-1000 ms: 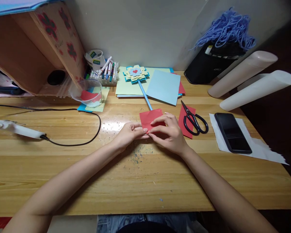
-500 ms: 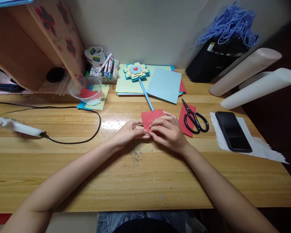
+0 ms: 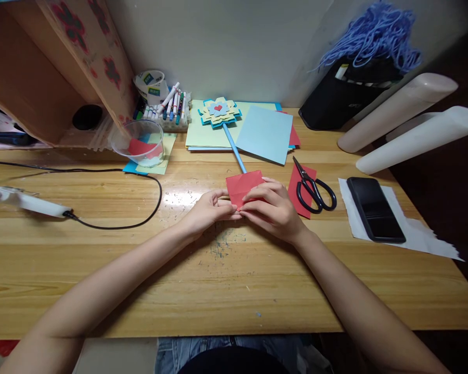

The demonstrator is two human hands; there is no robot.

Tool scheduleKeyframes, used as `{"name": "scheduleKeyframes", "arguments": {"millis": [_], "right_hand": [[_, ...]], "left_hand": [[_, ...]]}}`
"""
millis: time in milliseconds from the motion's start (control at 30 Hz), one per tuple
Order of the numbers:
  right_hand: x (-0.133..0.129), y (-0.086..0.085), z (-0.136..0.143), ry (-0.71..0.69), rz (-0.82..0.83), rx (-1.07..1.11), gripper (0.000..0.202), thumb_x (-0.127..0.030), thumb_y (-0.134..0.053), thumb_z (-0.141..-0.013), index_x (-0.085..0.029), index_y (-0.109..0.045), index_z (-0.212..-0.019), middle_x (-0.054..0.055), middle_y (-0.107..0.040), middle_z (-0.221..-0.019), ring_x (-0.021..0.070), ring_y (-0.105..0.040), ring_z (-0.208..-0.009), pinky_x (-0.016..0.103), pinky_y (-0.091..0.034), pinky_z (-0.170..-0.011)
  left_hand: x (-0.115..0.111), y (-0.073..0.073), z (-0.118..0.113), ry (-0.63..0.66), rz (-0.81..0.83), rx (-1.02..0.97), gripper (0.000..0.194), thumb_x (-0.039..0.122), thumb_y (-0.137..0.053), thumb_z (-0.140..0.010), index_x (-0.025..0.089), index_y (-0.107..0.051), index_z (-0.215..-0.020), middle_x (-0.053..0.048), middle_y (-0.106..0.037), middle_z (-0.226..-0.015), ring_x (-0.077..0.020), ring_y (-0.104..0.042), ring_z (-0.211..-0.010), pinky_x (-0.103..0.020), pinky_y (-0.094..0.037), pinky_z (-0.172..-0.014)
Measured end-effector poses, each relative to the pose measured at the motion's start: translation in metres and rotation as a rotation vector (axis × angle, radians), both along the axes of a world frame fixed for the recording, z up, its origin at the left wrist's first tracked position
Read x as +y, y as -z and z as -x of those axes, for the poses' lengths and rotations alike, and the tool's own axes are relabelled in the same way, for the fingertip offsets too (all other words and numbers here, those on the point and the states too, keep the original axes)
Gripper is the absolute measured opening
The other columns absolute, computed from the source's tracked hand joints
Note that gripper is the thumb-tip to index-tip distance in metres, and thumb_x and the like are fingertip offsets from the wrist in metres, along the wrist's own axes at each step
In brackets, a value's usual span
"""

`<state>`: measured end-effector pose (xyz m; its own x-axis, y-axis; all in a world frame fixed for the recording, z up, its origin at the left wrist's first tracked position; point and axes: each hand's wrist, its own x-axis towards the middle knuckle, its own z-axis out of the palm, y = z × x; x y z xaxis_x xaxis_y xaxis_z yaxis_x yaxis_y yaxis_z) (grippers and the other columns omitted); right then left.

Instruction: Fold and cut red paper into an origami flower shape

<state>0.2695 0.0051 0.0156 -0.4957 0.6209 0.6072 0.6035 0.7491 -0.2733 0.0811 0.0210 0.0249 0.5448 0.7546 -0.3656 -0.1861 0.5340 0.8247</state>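
A small piece of red paper (image 3: 242,186) is held between my two hands above the middle of the table. My left hand (image 3: 210,209) is closed on its lower left edge, thumb on top and fingers beneath. My right hand (image 3: 272,209) pinches the lower right part, its fingers lying over the paper. Just beyond the red paper lies a layered paper flower (image 3: 219,111) with a red heart at its centre and a blue paper stem (image 3: 234,148). Black-handled scissors (image 3: 312,189) rest on another red sheet (image 3: 298,188), to the right of my right hand.
Yellow and light blue sheets (image 3: 265,134) lie near the wall. At left are a clear plastic bowl (image 3: 156,150) with red paper, several markers (image 3: 173,106) and a white corded tool (image 3: 42,203). A phone (image 3: 375,209), white rolls (image 3: 417,140) and a black container (image 3: 327,101) occupy the right.
The red paper has tilted slightly between my hands, its upper edge a little higher. Both hands keep their grip and have hardly moved; the view has shifted a little.
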Motion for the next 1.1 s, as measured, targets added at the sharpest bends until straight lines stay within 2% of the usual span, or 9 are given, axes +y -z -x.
{"name": "scheduleKeyframes", "arguments": {"millis": [100, 233, 433, 667, 833, 1100], "right_hand": [[0.0001, 0.0002, -0.0023, -0.01, -0.047, -0.029, 0.008, -0.02, -0.061, -0.081, -0.027, -0.064, -0.084, 0.0, -0.067, -0.087, 0.0183, -0.053, -0.091, 0.041, -0.043, -0.091], [0.0005, 0.0017, -0.0032, -0.002, -0.075, -0.085, 0.007, -0.022, -0.061, -0.082, -0.028, -0.064, -0.084, -0.001, -0.068, -0.088, 0.0184, -0.053, -0.092, 0.041, -0.043, -0.092], [0.0009, 0.0023, -0.0016, -0.028, -0.134, -0.119, 0.006, -0.021, -0.061, -0.082, -0.027, -0.063, -0.085, 0.0, -0.068, -0.09, 0.018, -0.052, -0.094, 0.04, -0.042, -0.094], [0.0013, 0.0003, 0.0014, 0.048, 0.055, -0.065, 0.003, -0.023, -0.061, -0.08, -0.025, -0.062, -0.078, 0.002, -0.063, -0.09, 0.0204, -0.052, -0.097, 0.047, -0.035, -0.1], [0.0009, -0.0012, 0.0032, 0.101, 0.23, 0.035, 0.005, -0.027, -0.062, -0.079, -0.024, -0.061, -0.075, 0.003, -0.058, -0.092, 0.0217, -0.049, -0.1, 0.052, -0.028, -0.104], [-0.0013, -0.0037, 0.0046, 0.131, 0.322, 0.071, 0.005, -0.026, -0.061, -0.079, -0.024, -0.062, -0.074, 0.004, -0.058, -0.094, 0.0239, -0.047, -0.103, 0.056, -0.024, -0.105]], "left_hand": [[0.0013, 0.0028, 0.0025, 0.014, 0.029, -0.001, 0.036, 0.011, -0.068, -0.072, 0.011, -0.06, -0.107, -0.011, -0.071, -0.092, -0.0135, -0.068, -0.076, -0.028, -0.053, -0.081], [0.0039, 0.0057, 0.005, 0.051, 0.021, 0.037, 0.037, 0.015, -0.07, -0.072, 0.011, -0.061, -0.108, -0.011, -0.071, -0.083, -0.0157, -0.068, -0.076, -0.029, -0.053, -0.078], [0.0035, 0.0056, 0.0035, 0.032, -0.007, 0.086, 0.04, 0.016, -0.071, -0.07, 0.012, -0.059, -0.109, -0.01, -0.071, -0.085, -0.0155, -0.069, -0.074, -0.03, -0.053, -0.077], [-0.0005, -0.0006, -0.0009, -0.048, -0.025, 0.152, 0.039, 0.011, -0.069, -0.07, 0.011, -0.055, -0.106, -0.007, -0.072, -0.072, -0.0148, -0.069, -0.068, -0.029, -0.053, -0.073], [-0.0031, 0.0006, -0.0015, -0.052, -0.055, 0.157, 0.037, 0.017, -0.07, -0.071, 0.013, -0.053, -0.104, -0.006, -0.072, -0.071, -0.0162, -0.069, -0.067, -0.031, -0.054, -0.069], [-0.0051, 0.0065, -0.0012, -0.033, -0.161, 0.146, 0.039, 0.023, -0.071, -0.071, 0.014, -0.055, -0.106, -0.007, -0.072, -0.076, -0.016, -0.069, -0.069, -0.027, -0.052, -0.067]]}}
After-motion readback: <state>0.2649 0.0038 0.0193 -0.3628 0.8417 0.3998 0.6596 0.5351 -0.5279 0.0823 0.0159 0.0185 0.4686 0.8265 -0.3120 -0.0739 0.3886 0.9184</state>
